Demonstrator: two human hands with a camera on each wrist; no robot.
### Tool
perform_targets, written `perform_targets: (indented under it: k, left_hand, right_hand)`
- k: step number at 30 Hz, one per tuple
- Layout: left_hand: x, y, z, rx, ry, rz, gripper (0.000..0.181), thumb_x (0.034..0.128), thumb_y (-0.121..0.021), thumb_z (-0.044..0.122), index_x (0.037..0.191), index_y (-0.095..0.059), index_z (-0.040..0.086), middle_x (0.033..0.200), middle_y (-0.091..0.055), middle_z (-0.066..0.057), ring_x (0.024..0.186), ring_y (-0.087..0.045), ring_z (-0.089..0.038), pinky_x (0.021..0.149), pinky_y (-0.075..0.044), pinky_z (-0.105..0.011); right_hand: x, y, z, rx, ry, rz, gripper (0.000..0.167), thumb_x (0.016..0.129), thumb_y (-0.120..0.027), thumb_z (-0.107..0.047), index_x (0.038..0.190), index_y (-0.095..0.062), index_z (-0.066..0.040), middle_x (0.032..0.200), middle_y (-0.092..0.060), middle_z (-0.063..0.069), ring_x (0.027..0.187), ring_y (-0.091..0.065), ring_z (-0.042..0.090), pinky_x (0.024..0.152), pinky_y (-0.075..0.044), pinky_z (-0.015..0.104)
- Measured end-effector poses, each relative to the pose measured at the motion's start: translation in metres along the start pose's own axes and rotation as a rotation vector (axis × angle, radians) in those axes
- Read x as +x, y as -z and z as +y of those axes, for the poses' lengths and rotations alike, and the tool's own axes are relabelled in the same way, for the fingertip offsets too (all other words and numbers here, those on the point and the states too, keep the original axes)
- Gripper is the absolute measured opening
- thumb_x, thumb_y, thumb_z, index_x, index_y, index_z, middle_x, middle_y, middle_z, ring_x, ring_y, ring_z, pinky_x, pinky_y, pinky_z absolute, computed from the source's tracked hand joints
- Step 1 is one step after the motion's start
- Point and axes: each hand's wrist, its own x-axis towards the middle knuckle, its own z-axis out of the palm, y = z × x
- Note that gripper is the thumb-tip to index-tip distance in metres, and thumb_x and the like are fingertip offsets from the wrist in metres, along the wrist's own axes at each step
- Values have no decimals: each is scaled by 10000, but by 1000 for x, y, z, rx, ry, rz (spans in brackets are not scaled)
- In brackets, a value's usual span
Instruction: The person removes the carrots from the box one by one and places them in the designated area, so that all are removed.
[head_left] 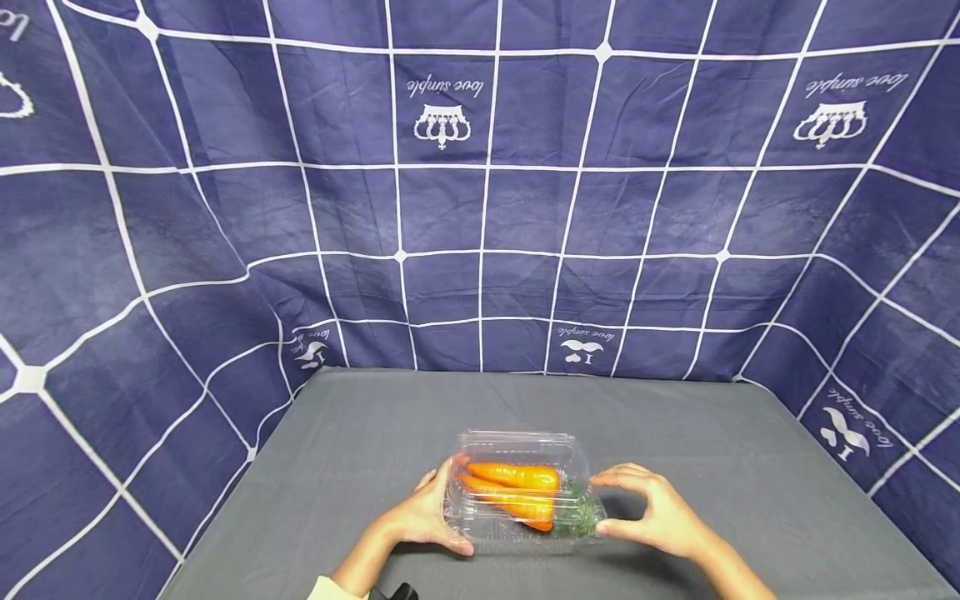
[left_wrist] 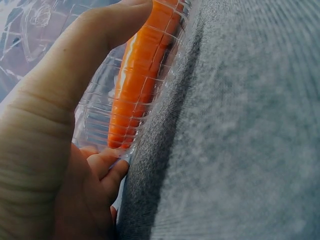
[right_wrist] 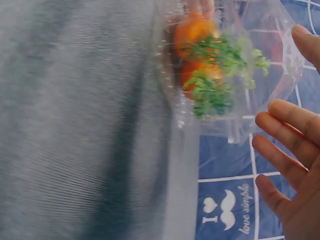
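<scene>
A clear plastic box (head_left: 517, 438) with a see-through lid sits on the grey table. Inside lie two orange carrots (head_left: 517, 476), their leafy green tops (head_left: 579, 510) toward the right end. My left hand (head_left: 423, 518) grips the box's left end, thumb in front and fingers behind; the left wrist view shows the thumb over the ribbed wall beside a carrot (left_wrist: 135, 80). At the right end, my right hand (head_left: 660, 517) has its thumb and fingers parted around the box's corner. In the right wrist view its fingers are spread near the lid. Whether the lid is latched, I cannot tell.
Grey cloth covers the table (head_left: 375, 408). A dark blue curtain (head_left: 525, 208) with white grid lines hangs behind it and along both sides. A dark strap piece (head_left: 397, 592) shows by the left wrist at the bottom edge.
</scene>
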Motion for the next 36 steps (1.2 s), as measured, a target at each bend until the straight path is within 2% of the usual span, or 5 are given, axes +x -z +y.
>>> perform_targets:
  k: [5, 13, 20, 29, 36]
  left_hand:
    - [-1, 0, 3, 19, 19, 8, 1267, 514, -966, 382, 1490, -233, 42, 1501, -377, -102, 1311, -317, -403, 1052, -257, -601]
    - [-2, 1, 10, 85, 111, -1, 1252, 522, -958, 391, 1476, -251, -6, 1416, -442, -240, 1335, -284, -468, 1055, -272, -631]
    - [-2, 1, 7, 58, 37, 17, 1210, 522, -957, 403, 1473, -280, 86, 1444, -445, -138, 1294, -344, -366, 1057, -285, -564]
    - [-2, -1, 5, 24, 32, 13, 1238, 521, -960, 392, 1482, -257, 50, 1489, -398, -98, 1294, -354, -335, 1057, -301, -537]
    - [-1, 0, 5, 10, 31, 7, 1243, 522, -961, 382, 1487, -250, 53, 1498, -392, -91, 1300, -346, -329, 1061, -286, -535]
  right_hand:
    - [9, 7, -2, -11, 9, 31, 429, 719, -868, -183, 1118, -711, -165, 1082, -682, -56, 1010, -625, 136, 903, -443, 205]
    - [26, 14, -1, 38, -24, 82, 329, 754, -813, -72, 1056, -721, -165, 1009, -695, -37, 952, -641, 143, 880, -446, 191]
    - [43, 21, 3, 87, -39, 67, 241, 798, -748, -8, 979, -731, -165, 944, -702, -58, 900, -655, 131, 871, -468, 231]
    - [70, 34, 2, 109, -113, 62, 158, 863, -656, 35, 847, -740, -97, 797, -702, -61, 763, -650, 103, 747, -489, 251]
    - [91, 34, 18, 153, -258, 71, 212, 946, -583, -22, 797, -733, -1, 749, -715, 69, 708, -681, 151, 705, -532, 260]
